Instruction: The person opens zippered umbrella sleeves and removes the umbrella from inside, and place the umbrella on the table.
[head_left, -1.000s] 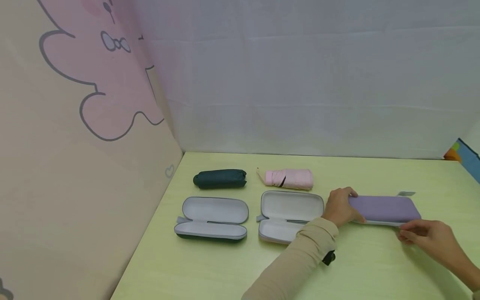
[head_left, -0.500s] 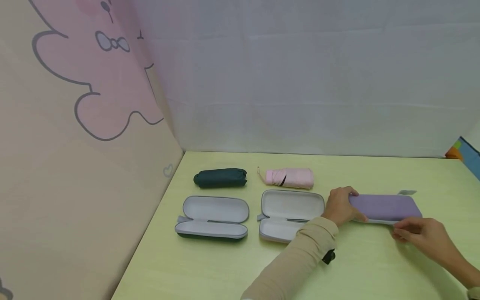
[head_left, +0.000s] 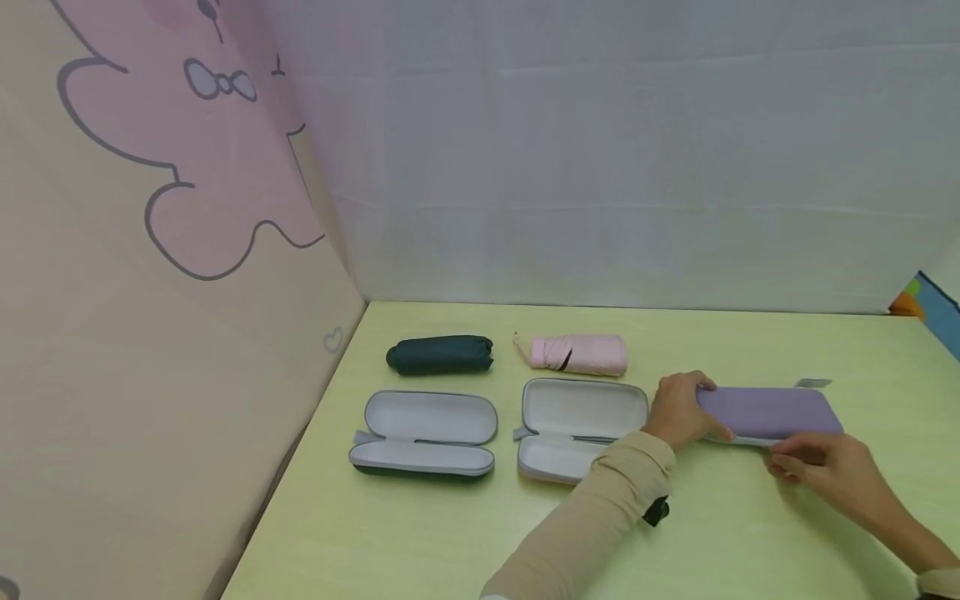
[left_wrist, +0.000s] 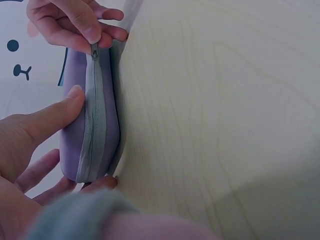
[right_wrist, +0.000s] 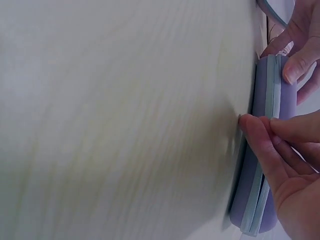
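Observation:
On the right of the table lies a purple zip case [head_left: 768,410] with a grey zip band along its front. My left hand [head_left: 677,412] grips its left end, thumb on the front side and fingers round the end. My right hand [head_left: 834,472] pinches the metal zipper pull [left_wrist: 94,51] between thumb and fingers. Between the pull and my left hand the zip looks closed. Behind my right hand, in the right wrist view, the zip band [right_wrist: 255,204] shows a narrow dark parting. The inside of the case is hidden.
Two opened cases with pale linings, a dark green one [head_left: 423,421] and another [head_left: 585,408], lie to the left. Behind them are a folded dark green umbrella [head_left: 441,356] and a folded pink umbrella [head_left: 588,356]. A white curtain [head_left: 600,167] hangs behind the table.
My right hand has slid left along the front of the purple zip case with the zipper pull. My left hand keeps its grip in the same place.

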